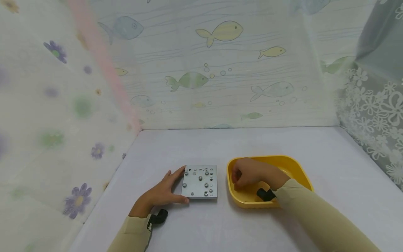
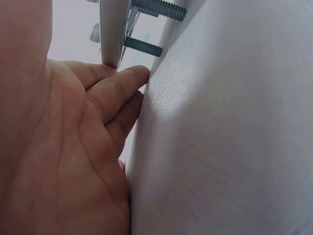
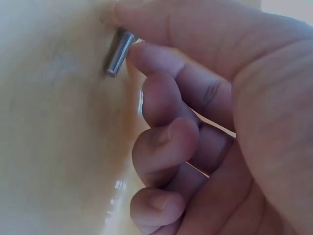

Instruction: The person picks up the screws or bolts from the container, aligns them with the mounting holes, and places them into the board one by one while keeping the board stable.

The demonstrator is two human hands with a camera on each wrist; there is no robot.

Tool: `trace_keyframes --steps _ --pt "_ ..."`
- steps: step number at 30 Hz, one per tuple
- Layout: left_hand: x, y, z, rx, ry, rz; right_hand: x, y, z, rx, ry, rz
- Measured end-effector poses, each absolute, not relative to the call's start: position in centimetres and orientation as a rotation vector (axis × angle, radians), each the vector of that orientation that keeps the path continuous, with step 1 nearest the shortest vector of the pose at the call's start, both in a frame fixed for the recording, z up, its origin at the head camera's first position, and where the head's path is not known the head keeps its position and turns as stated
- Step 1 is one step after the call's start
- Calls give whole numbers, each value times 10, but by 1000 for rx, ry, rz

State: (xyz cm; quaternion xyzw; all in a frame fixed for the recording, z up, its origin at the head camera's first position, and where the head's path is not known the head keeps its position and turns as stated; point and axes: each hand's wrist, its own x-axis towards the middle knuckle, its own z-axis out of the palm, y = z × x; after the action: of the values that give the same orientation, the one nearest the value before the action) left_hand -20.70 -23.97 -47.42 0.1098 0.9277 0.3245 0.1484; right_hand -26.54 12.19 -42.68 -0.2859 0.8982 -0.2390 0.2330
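right hand (image 3: 249,117) comes in from 3 o'clock, thumb and index tips pinching metal screw (image 3: 119,55) at 11, threaded end pointing to 7. other three fingers curled, stacked down toward 6. smooth yellowish surface (image 3: 49,122) fills 9 o'clock side, glints at 7

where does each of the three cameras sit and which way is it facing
Head: worn on the head, facing forward and down over the metal plate and yellow tray; the left hand, right hand and sleeves show.
Left wrist: on that wrist, looking along the palm and fingers to the plate's edge and threaded shanks under it; only the left hand shows.
Right wrist: on that wrist, looking at a screw pinched in the right hand, the tray behind.
Shared: head and left wrist both show the left hand and plate.
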Motion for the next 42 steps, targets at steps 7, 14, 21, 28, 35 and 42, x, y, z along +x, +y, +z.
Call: trace_keyframes --steps 7,14,21,28,35,42 --pt "-207 -240 -474 312 2664 937 -267 120 -427 -789 2489 -663" --pt "-206 -240 -472 373 2655 960 -267 121 -426 -762 2502 -668" --pt "-206 -241 -472 417 2661 956 -264 122 -423 -795 2527 -681" --pt "-207 -242 -474 432 2665 958 -265 122 -419 -815 2558 -685" --pt "-207 -242 -474 390 2660 953 -261 125 -412 -840 2610 -708" --pt "-208 -242 -475 401 2663 959 -256 130 -401 -876 2677 -815"
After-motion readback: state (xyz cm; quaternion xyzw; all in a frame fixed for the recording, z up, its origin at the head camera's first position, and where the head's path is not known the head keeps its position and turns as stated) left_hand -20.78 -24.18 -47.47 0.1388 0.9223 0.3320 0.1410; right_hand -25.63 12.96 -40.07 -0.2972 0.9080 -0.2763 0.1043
